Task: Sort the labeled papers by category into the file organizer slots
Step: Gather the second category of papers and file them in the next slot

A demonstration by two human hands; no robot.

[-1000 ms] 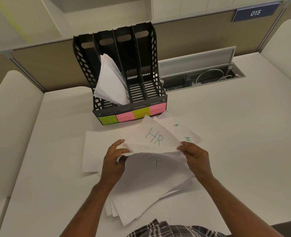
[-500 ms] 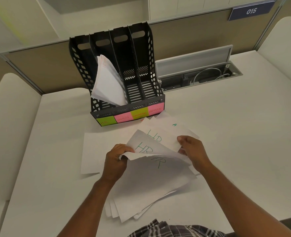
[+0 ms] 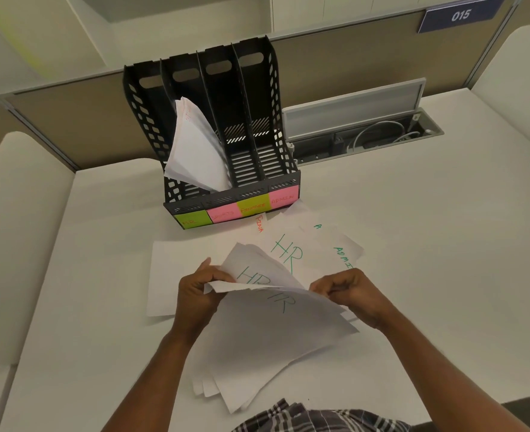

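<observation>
A blank white sheet of paper (image 3: pixel 164 275) lies flat on the white desk (image 3: pixel 413 260), just left of the left hand's fingers. The left hand (image 3: pixel 195 294) pinches the left edge of a few lifted white sheets marked "HR" in green (image 3: pixel 251 275), thumb on top. Beyond the fingers stands the black perforated plastic file organizer with four slots (image 3: pixel 217 135); a bundle of white papers (image 3: pixel 195 148) leans in its second slot from the left. Under both hands spreads the loose pile of white papers (image 3: pixel 267 353). The right hand (image 3: pixel 348 294) grips the right edge of the lifted sheets, fingers curled closed. Past those fingers lies a white sheet lettered "ADMI" in green (image 3: pixel 341 254).
</observation>
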